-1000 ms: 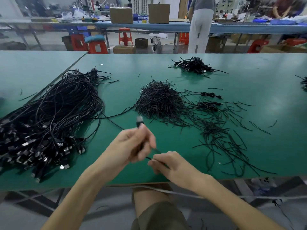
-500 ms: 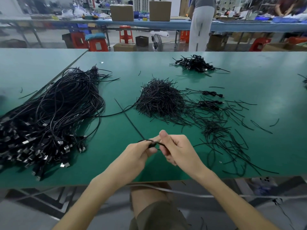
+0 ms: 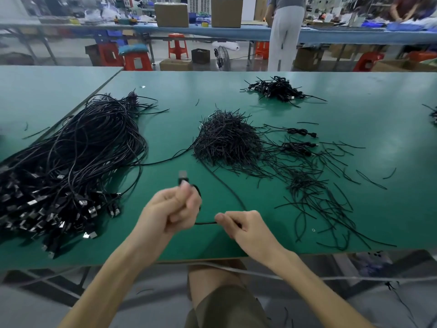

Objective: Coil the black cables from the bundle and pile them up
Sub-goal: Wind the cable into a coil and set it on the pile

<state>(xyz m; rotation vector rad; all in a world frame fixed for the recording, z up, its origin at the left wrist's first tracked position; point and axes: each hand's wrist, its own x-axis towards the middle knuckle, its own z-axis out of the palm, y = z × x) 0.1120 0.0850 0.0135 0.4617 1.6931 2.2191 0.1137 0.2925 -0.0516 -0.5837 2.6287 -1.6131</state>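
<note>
Matt green table top (image 3: 236,91), glossy black plastic-sheathed cables (image 3: 82,147) with shiny metal plugs (image 3: 86,235).

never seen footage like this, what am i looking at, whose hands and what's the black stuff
No machine: a person wears a head camera looking down at their own bare hands. The left hand grips a thin black cable with a metal plug; the right hand pinches it further along. On the green table lie a big bundle of long black cables at left, a heap of short black strands mid-table, and a small pile of black cables farther back.
</note>
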